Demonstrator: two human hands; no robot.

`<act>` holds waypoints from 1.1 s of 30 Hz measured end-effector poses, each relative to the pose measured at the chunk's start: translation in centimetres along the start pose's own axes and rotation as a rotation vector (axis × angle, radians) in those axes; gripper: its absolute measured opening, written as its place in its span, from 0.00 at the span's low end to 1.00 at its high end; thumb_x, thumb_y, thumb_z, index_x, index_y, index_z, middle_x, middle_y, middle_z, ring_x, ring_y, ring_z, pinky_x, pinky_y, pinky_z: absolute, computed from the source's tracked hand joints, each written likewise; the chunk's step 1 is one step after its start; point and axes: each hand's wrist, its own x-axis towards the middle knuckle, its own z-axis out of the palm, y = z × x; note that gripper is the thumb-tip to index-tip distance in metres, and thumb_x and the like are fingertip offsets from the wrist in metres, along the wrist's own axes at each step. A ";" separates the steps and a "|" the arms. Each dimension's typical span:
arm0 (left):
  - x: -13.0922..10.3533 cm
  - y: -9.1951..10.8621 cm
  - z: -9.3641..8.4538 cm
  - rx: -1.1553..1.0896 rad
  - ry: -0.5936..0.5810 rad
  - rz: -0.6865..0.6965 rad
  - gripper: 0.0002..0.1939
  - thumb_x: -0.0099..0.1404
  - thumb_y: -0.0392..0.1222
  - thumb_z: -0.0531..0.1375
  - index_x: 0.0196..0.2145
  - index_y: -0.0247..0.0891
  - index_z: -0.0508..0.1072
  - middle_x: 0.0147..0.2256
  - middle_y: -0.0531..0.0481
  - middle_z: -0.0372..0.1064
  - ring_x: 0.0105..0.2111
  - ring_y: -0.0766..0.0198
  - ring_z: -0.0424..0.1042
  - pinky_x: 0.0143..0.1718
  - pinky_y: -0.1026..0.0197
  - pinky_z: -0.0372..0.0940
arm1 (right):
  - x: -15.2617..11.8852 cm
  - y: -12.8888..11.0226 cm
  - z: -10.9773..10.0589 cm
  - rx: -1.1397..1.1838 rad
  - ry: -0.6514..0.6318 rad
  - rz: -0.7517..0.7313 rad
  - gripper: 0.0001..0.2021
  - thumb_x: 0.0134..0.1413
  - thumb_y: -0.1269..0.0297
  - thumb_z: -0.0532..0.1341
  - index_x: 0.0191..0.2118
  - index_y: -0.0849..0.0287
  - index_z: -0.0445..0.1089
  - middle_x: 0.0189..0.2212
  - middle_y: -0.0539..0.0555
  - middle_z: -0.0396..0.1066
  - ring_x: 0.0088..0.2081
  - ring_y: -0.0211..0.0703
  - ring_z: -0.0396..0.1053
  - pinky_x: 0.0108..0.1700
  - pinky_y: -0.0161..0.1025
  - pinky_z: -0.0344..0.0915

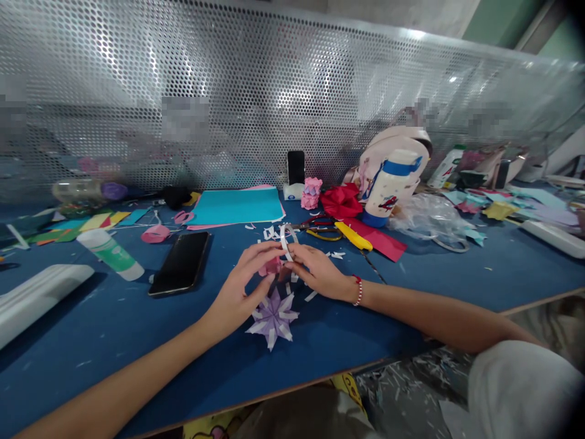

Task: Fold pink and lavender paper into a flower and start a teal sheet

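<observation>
Closest to the camera there's a pale sleeve, down to the right of the purple paper star, so I'll use that star as the landmark. It sits on the blue desk just below the hands, probably so it's easy to reach.

Just beyond the star, the left hand has its grip closed round a folded pink paper piece. Over on its right side, the right hand has its grip pinched together on a curled white paper strip that loops up between the hands. The left fingers reach up to the strip too, I'd guess to steady it, but I can't tell how the fingertips meet in there.

Left of the star and a bit farther is a black phone lying flat, then a glue tube.

Straight past the star, blue sheets lie stacked to the left, and a smaller phone stands propped in a white holder, likely so its screen faces this seat. A bottle and backpack are back to the right.
</observation>
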 end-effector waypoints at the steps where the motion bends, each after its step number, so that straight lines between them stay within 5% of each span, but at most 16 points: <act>1: 0.0 0.0 0.0 -0.002 0.002 -0.001 0.19 0.74 0.38 0.52 0.60 0.48 0.67 0.62 0.45 0.61 0.63 0.53 0.59 0.64 0.48 0.58 | 0.0 0.0 0.0 -0.009 -0.004 0.002 0.07 0.71 0.60 0.50 0.45 0.56 0.60 0.33 0.54 0.72 0.37 0.47 0.70 0.41 0.41 0.66; 20: 0.1 -0.1 0.3 0.111 0.058 0.033 0.17 0.73 0.34 0.53 0.57 0.46 0.67 0.57 0.44 0.63 0.60 0.53 0.61 0.61 0.46 0.60 | 0.4 -1.0 -0.3 0.114 -0.120 0.012 0.04 0.71 0.68 0.51 0.40 0.55 0.59 0.30 0.48 0.79 0.35 0.45 0.73 0.46 0.42 0.62; 33: -0.1 0.2 0.2 0.041 -0.021 0.002 0.14 0.72 0.35 0.52 0.50 0.44 0.72 0.57 0.44 0.64 0.58 0.53 0.63 0.59 0.47 0.62 | 0.2 -0.3 -0.1 -0.009 -0.068 0.052 0.05 0.68 0.70 0.49 0.43 0.57 0.61 0.33 0.53 0.73 0.34 0.46 0.66 0.41 0.39 0.61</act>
